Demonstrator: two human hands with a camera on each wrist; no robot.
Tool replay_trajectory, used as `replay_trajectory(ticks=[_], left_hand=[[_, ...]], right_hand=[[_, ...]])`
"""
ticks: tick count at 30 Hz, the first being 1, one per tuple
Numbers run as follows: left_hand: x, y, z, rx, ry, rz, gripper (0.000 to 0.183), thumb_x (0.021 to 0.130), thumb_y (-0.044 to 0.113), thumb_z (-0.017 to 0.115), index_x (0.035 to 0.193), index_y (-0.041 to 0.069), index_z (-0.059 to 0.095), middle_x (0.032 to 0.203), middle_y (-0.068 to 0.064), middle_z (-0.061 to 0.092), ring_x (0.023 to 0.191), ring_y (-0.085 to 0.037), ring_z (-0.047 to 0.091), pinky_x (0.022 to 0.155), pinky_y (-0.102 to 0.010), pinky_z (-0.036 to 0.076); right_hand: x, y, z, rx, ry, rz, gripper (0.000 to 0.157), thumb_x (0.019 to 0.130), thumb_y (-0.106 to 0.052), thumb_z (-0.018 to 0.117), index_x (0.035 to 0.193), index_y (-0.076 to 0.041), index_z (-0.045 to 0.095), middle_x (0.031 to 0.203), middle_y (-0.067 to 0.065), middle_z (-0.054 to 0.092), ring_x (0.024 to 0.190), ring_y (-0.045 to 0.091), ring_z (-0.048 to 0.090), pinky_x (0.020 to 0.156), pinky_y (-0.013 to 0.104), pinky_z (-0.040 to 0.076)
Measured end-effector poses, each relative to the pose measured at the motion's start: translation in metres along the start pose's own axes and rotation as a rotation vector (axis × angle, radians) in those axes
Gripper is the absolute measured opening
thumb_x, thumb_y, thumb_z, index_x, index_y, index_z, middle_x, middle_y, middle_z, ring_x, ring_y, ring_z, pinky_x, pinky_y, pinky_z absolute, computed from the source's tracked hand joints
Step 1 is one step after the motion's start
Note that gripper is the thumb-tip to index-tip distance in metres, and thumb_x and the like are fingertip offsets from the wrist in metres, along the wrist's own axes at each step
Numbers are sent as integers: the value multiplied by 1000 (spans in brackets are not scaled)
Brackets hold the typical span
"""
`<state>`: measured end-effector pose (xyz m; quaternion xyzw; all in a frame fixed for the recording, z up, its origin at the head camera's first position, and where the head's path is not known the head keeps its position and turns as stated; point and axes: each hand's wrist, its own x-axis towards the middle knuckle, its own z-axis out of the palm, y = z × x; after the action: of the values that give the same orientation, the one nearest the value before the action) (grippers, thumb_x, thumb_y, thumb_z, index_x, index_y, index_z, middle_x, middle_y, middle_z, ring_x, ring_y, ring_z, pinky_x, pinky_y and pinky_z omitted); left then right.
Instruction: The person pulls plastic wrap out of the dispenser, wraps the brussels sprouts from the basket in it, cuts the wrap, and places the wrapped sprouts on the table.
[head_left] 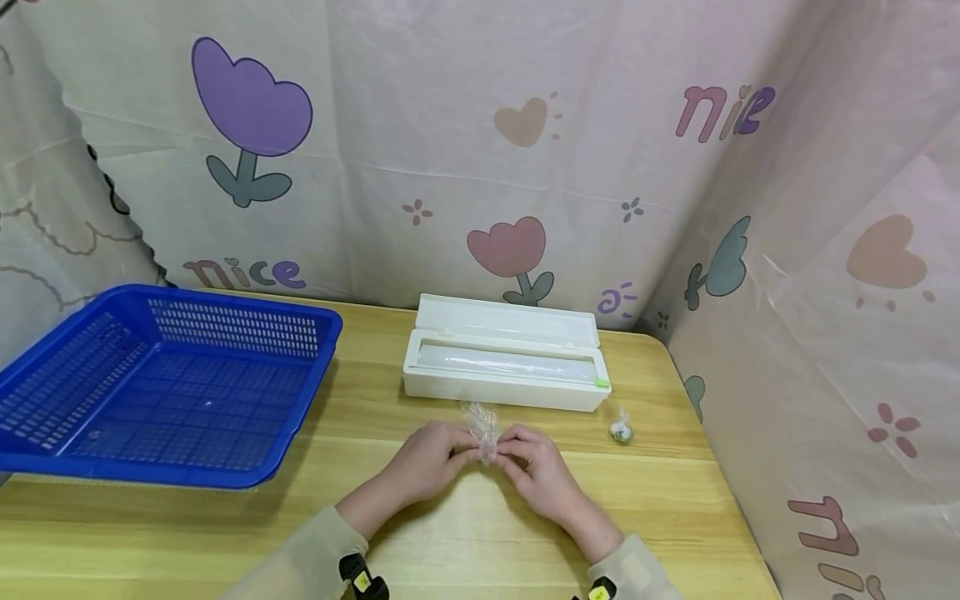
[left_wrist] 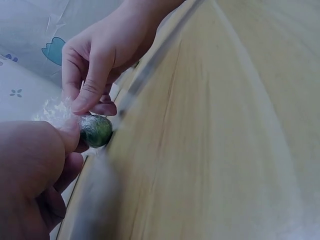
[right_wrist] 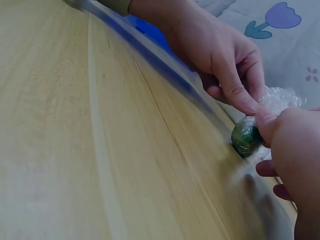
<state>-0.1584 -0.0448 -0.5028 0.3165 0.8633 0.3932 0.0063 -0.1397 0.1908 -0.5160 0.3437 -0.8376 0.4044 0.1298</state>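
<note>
Both hands meet over the table in the head view, just in front of a white cling film box (head_left: pixel 495 390). With thumb and fingers, my left hand (head_left: pixel 433 457) and right hand (head_left: pixel 542 473) pinch the gathered cling film (head_left: pixel 480 421) from either side. Below the pinch, the wrist views show a small round green thing (left_wrist: pixel 97 131) wrapped tightly in that film. It sits at the fingertips, close to the tabletop; its exact kind is unclear. Loose film ends stick out past the fingers, away from the person.
The box lid (head_left: pixel 506 319) stands open, showing a film roll (head_left: pixel 510 363) inside. A second small wrapped bundle (head_left: pixel 621 431), with a twisted top, lies right of the hands. A large blue plastic basket (head_left: pixel 187 475) occupies the left side. Printed curtains (head_left: pixel 420 125) hang behind the table.
</note>
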Motion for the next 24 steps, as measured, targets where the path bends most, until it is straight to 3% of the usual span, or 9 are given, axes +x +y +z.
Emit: replay_trajectory(ticks=[8,15,20,24], left_hand=[[2,1,3,-21,23,-57,11,103,21,72,105,23,82,100,15,75,90,-4,69,81,-34,57],[5,4,6,-78,106,-181,6,99,24,77,100,20,82,96,14,76,90,-6,70,82,-35,58],[7,6,2,-62,113,-272,11,97,33,80,96,23,82,91,15,74,85,-7,68,77,-37,56],[9,6,0,-42,62,-281,19,99,33,77,108,18,83,100,9,77,93,-13,70,83,-41,57]], right_hand=[[6,-6,6,119,26,162,8,99,-6,75,99,-12,81,96,-9,71,80,9,65,69,27,57],[13,-8,7,206,94,404,6,92,-8,84,93,-7,78,83,-3,74,71,15,66,64,26,56],[18,-10,4,167,65,524,18,90,-17,88,92,-6,74,80,-2,70,68,14,62,61,25,53],[20,-11,3,99,17,551,26,92,-27,86,99,-5,75,85,-2,69,72,13,60,64,26,52]])
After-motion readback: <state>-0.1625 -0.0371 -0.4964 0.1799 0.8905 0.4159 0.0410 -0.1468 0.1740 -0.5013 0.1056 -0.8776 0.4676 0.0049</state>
